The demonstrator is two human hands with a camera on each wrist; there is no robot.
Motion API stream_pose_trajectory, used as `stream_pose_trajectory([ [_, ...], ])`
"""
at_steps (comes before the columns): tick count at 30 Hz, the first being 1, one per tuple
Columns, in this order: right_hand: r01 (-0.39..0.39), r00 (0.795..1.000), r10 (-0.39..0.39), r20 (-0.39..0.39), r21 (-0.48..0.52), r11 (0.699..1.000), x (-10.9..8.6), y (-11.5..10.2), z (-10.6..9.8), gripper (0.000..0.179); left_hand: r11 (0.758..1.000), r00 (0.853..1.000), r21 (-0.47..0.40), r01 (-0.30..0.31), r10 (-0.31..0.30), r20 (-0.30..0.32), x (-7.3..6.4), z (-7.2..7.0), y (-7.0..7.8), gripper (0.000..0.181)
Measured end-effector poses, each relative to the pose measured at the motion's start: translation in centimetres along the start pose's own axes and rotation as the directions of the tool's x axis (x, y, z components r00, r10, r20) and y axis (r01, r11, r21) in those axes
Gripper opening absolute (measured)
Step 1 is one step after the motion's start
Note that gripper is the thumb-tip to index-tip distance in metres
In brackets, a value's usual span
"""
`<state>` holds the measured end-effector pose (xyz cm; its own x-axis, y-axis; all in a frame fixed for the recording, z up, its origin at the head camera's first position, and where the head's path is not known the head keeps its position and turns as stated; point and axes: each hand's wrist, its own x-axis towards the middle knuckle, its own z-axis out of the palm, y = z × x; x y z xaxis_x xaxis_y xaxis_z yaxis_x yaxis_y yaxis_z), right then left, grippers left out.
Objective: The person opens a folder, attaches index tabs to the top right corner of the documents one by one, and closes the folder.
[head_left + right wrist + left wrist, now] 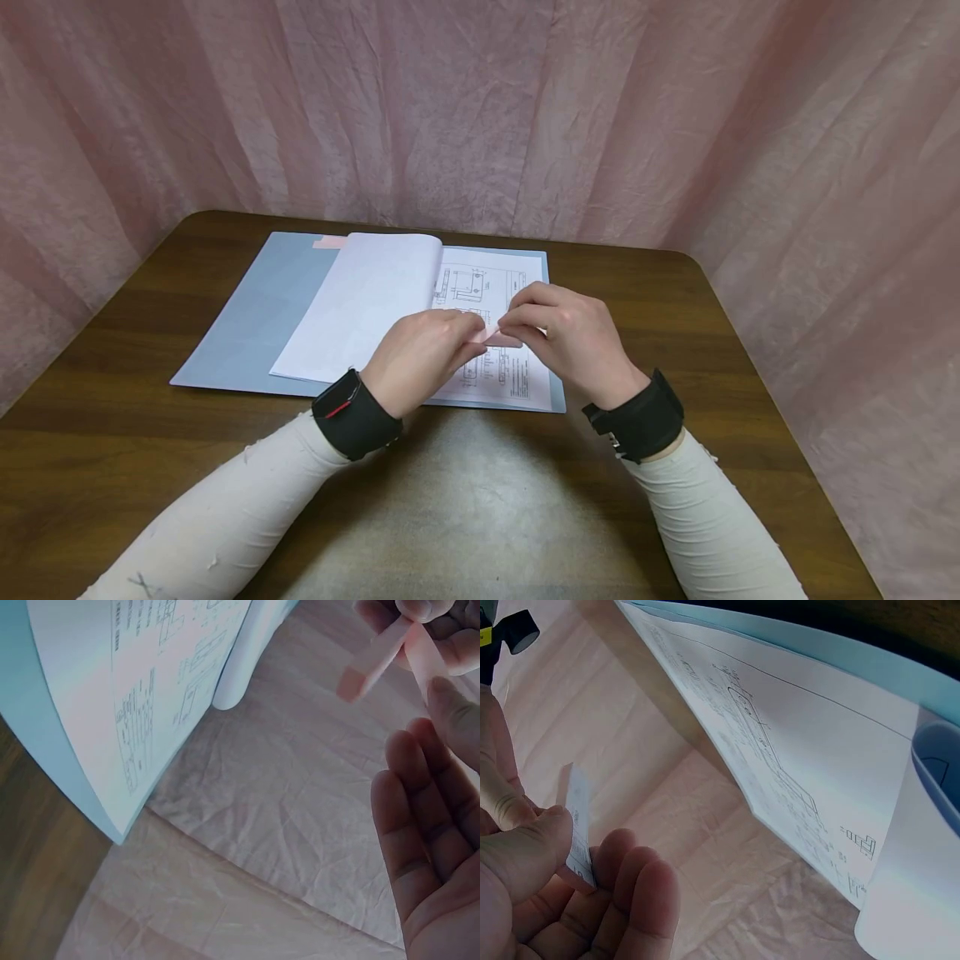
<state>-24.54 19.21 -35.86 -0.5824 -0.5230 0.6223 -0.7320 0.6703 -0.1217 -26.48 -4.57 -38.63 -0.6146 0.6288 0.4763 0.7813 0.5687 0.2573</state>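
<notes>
Over the open document folder point(232, 333), my left hand point(423, 354) pinches pink paper sticky strips point(512, 341) between thumb and fingers. My right hand point(576, 340) holds one of them at the other side. In the right wrist view two pink strips spread apart from the left fingertips: one sticky strip point(424, 654) runs to the right thumb, the other hangs free with a darker end. Faint print shows on the strip point(577, 825) in the left wrist view. Beneath the hands lies a sheet with technical drawings point(491, 271).
A blank white page point(352, 308) is turned over to the left, its fold curling up at the middle. At the folder's top a pink tab point(328, 242) sticks out. The brown wooden table point(112, 467) is bordered by pink curtains point(465, 108).
</notes>
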Motion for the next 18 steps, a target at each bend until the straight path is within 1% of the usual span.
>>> stream_pose_trajectory([
  [7, -0.025, 1.000, 0.024, 0.015, 0.007, 1.000, 0.04, -0.10, 0.14, 0.012, 1.000, 1.000, -0.003, -0.026, 0.026, 0.007, -0.03, -0.02, 0.00, 0.019],
  [18, -0.118, 0.993, 0.117, 0.013, 0.121, 0.986, -0.11, -0.08, 0.30, 0.016, 0.998, 0.998, -0.034, -0.051, 0.051, 0.025, -0.14, -0.21, 0.26, 0.018],
])
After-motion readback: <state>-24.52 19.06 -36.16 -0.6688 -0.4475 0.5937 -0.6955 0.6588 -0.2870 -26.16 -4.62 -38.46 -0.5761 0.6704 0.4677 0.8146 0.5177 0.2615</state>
